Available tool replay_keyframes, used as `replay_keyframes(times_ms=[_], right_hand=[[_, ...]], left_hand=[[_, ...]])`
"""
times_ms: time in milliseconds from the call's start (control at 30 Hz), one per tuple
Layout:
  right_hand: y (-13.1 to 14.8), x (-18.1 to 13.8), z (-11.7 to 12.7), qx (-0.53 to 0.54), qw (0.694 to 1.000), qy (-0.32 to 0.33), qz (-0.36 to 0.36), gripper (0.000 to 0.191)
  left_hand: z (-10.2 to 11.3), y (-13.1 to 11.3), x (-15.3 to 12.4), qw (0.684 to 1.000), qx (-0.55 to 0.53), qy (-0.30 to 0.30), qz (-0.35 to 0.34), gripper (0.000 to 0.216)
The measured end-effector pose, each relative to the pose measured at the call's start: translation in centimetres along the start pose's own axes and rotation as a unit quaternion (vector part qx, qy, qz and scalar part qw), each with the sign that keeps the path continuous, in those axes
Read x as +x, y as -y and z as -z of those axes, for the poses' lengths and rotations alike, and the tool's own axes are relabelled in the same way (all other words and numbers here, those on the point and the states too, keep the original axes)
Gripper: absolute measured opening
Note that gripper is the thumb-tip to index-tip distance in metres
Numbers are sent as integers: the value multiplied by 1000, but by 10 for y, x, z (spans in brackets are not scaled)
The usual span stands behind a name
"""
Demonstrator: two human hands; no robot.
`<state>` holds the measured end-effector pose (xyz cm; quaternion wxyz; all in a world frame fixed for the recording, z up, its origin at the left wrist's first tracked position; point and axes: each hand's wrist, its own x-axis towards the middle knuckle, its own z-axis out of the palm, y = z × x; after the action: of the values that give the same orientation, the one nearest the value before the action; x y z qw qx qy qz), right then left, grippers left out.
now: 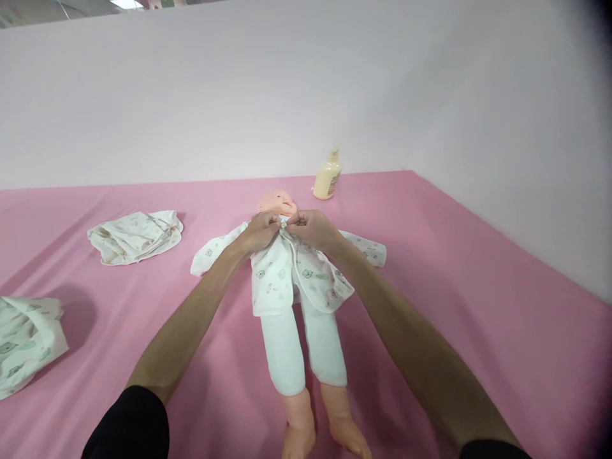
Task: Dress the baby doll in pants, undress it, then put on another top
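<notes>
A baby doll (299, 417) lies on its back, its head away from me and its bare feet towards me. It wears a white printed jacket (272, 280) over white legs. At the neck of the jacket my left hand (262, 231) and my right hand (315, 229) meet, each with its fingers pinched on one front edge of the cloth. Below the hands the jacket front hangs apart at the hem. Both sleeves are spread out to the sides. Whatever fastening is between the fingertips is too small to make out.
A pink cloth (459, 331) covers the table. A cream pump bottle (327, 178) stands behind the doll, near the white wall (229, 95). On the left lie a folded printed garment (136, 237) and, nearer me, another printed cloth item (31, 341), cut off by the frame.
</notes>
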<state>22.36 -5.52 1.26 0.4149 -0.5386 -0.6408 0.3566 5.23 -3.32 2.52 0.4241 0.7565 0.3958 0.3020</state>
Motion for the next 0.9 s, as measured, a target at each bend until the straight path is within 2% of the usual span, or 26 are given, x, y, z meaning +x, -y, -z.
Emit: replay_keyframes(times_ms=[100, 300, 433, 533, 700, 800, 900], right_hand=[[2, 0, 2, -8, 1000, -1, -8, 15], [11, -4, 15, -25, 999, -21, -19, 15], [13, -6, 22, -53, 996, -50, -44, 19], [15, -8, 25, -79, 995, -34, -47, 21], [29, -18, 27, -109, 994, 7, -26, 26], [38, -25, 26, -136, 989, 38, -37, 31], [41, -26, 21, -169, 982, 71, -47, 29]], left_hand=[[0, 3, 1, 1000, 11, -20, 6, 15], [-2, 15, 6, 986, 111, -120, 16, 16], [-5, 20, 7, 981, 127, -145, -5, 16], [-6, 18, 8, 977, 139, -162, -13, 15], [-4, 9, 5, 970, 167, -175, 0, 14], [0, -3, -2, 963, 202, -175, 24, 12], [6, -21, -13, 967, 218, -121, 52, 13]])
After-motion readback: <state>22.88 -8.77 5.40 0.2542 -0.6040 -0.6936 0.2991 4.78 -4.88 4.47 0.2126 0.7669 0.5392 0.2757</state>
